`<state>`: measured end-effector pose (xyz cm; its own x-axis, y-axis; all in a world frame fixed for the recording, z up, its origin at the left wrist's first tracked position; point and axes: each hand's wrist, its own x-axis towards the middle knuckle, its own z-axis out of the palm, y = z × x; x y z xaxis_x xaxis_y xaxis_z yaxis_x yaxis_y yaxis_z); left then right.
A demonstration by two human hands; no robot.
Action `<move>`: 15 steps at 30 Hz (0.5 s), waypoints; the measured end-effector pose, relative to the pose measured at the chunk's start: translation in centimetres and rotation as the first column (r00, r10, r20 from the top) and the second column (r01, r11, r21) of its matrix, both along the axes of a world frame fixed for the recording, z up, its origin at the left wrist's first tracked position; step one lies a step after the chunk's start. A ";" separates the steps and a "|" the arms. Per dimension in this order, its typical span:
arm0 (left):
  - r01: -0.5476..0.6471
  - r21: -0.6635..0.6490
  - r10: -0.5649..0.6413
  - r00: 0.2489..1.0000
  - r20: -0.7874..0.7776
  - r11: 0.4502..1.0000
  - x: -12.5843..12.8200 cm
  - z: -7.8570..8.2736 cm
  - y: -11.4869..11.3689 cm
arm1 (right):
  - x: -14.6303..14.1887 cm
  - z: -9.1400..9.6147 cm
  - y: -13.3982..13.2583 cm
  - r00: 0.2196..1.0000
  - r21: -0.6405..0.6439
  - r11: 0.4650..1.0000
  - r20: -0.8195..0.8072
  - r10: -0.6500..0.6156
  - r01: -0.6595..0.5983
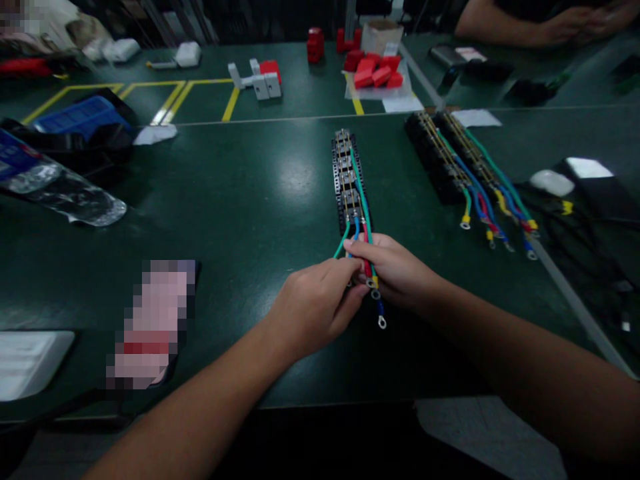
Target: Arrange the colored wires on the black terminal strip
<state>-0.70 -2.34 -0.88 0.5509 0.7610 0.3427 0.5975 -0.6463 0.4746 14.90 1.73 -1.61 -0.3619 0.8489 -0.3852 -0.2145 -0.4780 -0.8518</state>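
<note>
A long black socket strip [346, 177] with brass bars and grey blocks lies on the green table, its near end toward me. Green, blue and red wires [368, 250] run from that end, tipped with ring terminals [382, 322]. My left hand [320, 297] is closed, its thumb and fingertips pinching at the wires from the left. From the right, my right hand [390, 267] wraps round the same bundle, its thumb across the wires. Several ring terminals stick out below the fingers. Which single wire each hand grips is partly hidden.
Two similar wired strips [445, 153] lie at the right. A pixelated phone-like object [155, 320] and a plastic bottle [65, 190] are at the left. Red parts [375, 70] and grey parts [265, 80] sit at the back. Another person's hands [580, 25] are at the top right.
</note>
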 end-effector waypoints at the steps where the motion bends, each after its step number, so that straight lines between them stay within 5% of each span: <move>1: 0.000 -0.002 0.000 1.000 -0.003 1.000 0.0 0.0 0.0 | 0.0 0.0 0.0 1.000 0.000 1.000 -0.001 -0.008 0.008; 15: -0.002 -0.005 0.002 1.000 -0.024 1.000 0.0 0.1 -0.1 | 0.0 -0.1 0.1 1.000 0.016 1.000 0.006 -0.005 0.005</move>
